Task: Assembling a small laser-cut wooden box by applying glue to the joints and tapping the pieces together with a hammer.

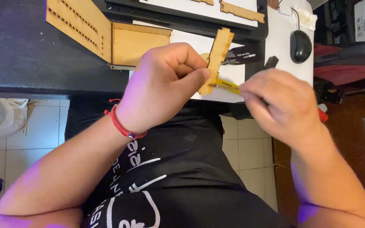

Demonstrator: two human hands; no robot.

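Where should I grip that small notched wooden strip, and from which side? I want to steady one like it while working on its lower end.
Pinch the wooden strip at its middle, across its flat faces, coming from the left, as the left hand does. It stands nearly upright, so this leaves the lower tip bare for the yellow tool in the right hand.

Dim warm light, perhaps slight blur
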